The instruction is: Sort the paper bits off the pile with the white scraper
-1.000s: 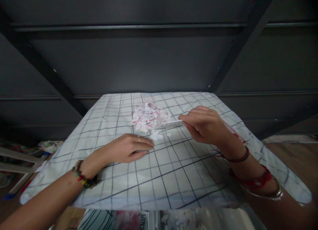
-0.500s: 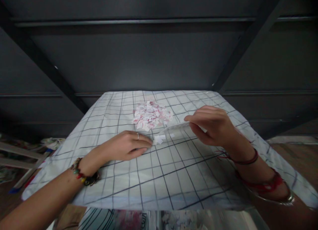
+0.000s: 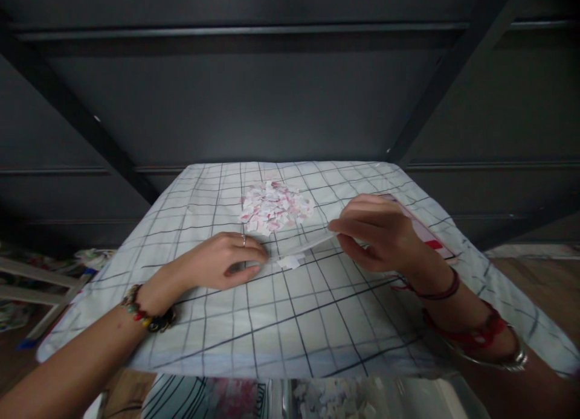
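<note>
Apparently, right hand [image 3: 376, 232] pinched strip [image 3: 312, 243] by right end, perhaps angling it over loose scraps [image 3: 290, 262]. Pile [image 3: 276, 207] lay nearer table's [image 3: 238, 322] far edge. Left hand [image 3: 229, 259], fingers curled, sat by strip's other end, maybe as stop; grip couldn't be told. Versus earlier frame: strip looked narrower, left hand further toward left edge.

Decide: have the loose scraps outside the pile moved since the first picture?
Yes: against the gridded tablecloth, the loose scraps have shifted toward its near edge.

Likely a home — checked tablecloth [image 3: 281, 313]
</note>
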`<state>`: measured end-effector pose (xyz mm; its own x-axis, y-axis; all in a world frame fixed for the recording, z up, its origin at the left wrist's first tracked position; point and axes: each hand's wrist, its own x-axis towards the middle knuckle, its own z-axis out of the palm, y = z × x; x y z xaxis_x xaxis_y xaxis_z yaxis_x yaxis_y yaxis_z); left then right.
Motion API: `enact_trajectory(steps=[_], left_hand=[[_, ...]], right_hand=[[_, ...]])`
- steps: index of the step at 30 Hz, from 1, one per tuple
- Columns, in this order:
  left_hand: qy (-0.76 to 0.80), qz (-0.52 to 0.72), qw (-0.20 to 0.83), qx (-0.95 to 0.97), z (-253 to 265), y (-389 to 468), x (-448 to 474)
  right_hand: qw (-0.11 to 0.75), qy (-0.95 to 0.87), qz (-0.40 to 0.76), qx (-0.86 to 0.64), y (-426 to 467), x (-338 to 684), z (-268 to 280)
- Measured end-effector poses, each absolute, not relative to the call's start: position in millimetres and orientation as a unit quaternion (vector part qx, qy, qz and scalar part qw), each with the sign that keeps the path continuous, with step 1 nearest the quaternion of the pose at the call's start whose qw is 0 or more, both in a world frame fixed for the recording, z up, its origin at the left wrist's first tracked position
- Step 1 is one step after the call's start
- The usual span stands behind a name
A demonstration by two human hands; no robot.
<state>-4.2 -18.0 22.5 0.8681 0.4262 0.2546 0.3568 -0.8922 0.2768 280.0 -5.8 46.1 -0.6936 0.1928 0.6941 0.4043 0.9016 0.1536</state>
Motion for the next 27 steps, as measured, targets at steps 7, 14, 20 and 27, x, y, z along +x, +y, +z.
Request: enact_trajectory(steps=[7, 14, 20, 27], left_hand=[[0.205, 0.159, 0.116, 0.959, 23, -18, -2], [0.21, 0.152, 0.122, 0.958, 20, -17, -3], [0.206, 0.148, 0.122, 0.96, 19, -16, -3], [0.206, 0.15, 0.116, 0.96, 19, -16, -3]], right_hand=[[0.378, -0.899, -0.157, -0.154, -6, 281, 46], [0.354, -0.892, -0.218, -0.18, -4, 286, 50], [0.334, -0.896, -0.202, -0.211, -11, 283, 54], [0.349, -0.9, -0.188, -0.179, -20, 272, 52]])
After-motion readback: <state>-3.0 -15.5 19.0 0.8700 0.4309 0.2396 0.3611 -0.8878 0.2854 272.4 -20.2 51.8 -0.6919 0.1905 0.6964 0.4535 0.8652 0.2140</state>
